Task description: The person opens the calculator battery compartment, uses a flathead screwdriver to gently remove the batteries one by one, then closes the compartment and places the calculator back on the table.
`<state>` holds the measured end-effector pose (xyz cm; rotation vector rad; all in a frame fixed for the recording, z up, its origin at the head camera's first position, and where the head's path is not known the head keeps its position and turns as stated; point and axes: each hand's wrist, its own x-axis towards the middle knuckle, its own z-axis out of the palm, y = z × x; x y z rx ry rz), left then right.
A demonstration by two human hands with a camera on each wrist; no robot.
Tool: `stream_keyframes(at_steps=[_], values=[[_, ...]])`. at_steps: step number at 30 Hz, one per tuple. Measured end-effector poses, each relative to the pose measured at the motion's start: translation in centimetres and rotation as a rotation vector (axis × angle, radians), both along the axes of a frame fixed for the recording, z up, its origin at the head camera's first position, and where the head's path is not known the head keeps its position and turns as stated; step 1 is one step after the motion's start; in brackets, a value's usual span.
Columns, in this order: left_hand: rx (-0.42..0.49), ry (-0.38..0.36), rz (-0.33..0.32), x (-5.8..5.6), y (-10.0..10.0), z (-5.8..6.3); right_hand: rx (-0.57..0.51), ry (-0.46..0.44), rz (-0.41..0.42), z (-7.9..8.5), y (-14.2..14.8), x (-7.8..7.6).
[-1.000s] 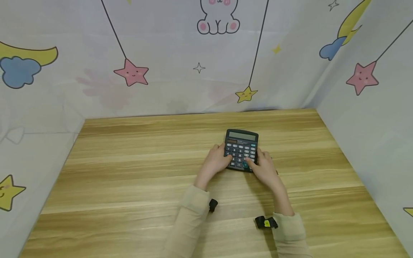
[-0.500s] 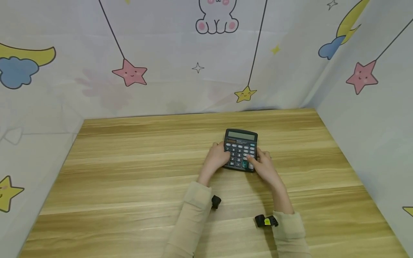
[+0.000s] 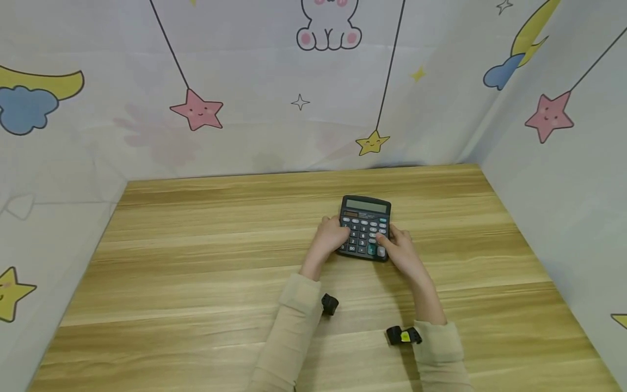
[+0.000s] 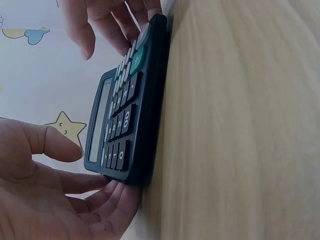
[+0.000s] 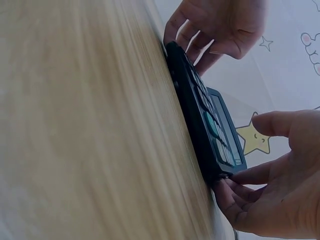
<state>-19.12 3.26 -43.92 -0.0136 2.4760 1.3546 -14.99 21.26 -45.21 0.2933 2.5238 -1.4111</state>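
Observation:
A dark desk calculator (image 3: 362, 239) with grey keys and a green plus key lies on the wooden table, its display at the far end. My left hand (image 3: 331, 235) holds its left edge, the bent fingertips against the side. On the opposite edge, my right hand (image 3: 403, 251) grips in the same way with its fingers. Both thumbs are over the key area in the head view. In the left wrist view the left thumb (image 4: 62, 145) stands raised off the calculator (image 4: 132, 115). The right wrist view shows the right thumb (image 5: 272, 123) also lifted away from the keys.
The wooden table (image 3: 196, 272) spreads out around the hands. White cloth walls (image 3: 254, 65) printed with stars, clouds and a bear-like figure stand behind it and at both sides. Black straps (image 3: 404, 336) are at the wrists, by the light sleeves.
The left thumb has shifted up along the calculator's left side, and the right thumb a little up and to the right. The calculator stays almost in place between the hands.

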Motion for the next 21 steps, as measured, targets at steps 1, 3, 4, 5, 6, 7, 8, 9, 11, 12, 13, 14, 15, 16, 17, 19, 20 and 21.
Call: stream_keyframes(at_steps=[1,3,4,5,6,7,8,9,11,12,13,14,15,16,17,19,20,21], values=[[-0.003,-0.003,0.001,0.0,0.0,0.0,0.004,0.004,-0.001,0.0,-0.1,0.0],[-0.001,-0.009,0.004,0.0,0.0,0.0,0.0,0.007,-0.011,-0.1,-0.2,-0.1],[0.005,-0.013,0.007,0.0,0.0,0.1,0.001,0.012,-0.017,-0.1,-0.3,-0.1],[0.011,-0.016,0.009,0.0,0.0,0.1,0.001,0.016,-0.024,-0.2,-0.3,-0.2],[0.019,-0.019,0.012,0.0,0.0,0.1,0.001,0.023,-0.032,-0.2,-0.4,-0.2],[0.025,-0.023,0.015,-0.1,0.0,0.1,0.002,0.03,-0.039,-0.2,-0.5,-0.2],[0.029,-0.024,0.016,-0.1,0.0,0.0,-0.003,0.031,-0.05,-0.3,-0.6,-0.3],[0.03,-0.026,0.017,-0.1,0.0,0.0,-0.005,0.034,-0.059,-0.3,-0.6,-0.3],[0.025,-0.029,0.016,-0.1,0.0,0.0,-0.012,0.037,-0.072,-0.3,-0.7,-0.3],[0.023,-0.031,0.016,-0.1,0.0,0.1,-0.014,0.036,-0.076,-0.3,-0.8,-0.3],[0.019,-0.033,0.017,-0.1,0.0,0.1,-0.014,0.034,-0.08,-0.3,-0.8,-0.3],[0.018,-0.035,0.018,-0.1,0.0,0.1,-0.016,0.034,-0.082,-0.2,-0.9,-0.3],[0.017,-0.037,0.019,0.0,0.0,0.2,-0.011,0.033,-0.084,-0.2,-0.9,-0.3],[0.022,-0.04,0.021,0.0,0.0,0.2,-0.012,0.033,-0.085,-0.1,-1.0,-0.2],[0.026,-0.042,0.023,0.0,0.0,0.3,-0.01,0.036,-0.087,-0.1,-1.1,-0.2],[0.035,-0.05,0.027,0.1,0.0,0.4,0.0,0.037,-0.093,0.0,-1.2,-0.1],[0.04,-0.057,0.028,0.1,-0.1,0.5,0.008,0.039,-0.097,0.1,-1.3,-0.1],[0.042,-0.063,0.029,0.2,-0.1,0.6,0.014,0.039,-0.101,0.1,-1.4,-0.1]])
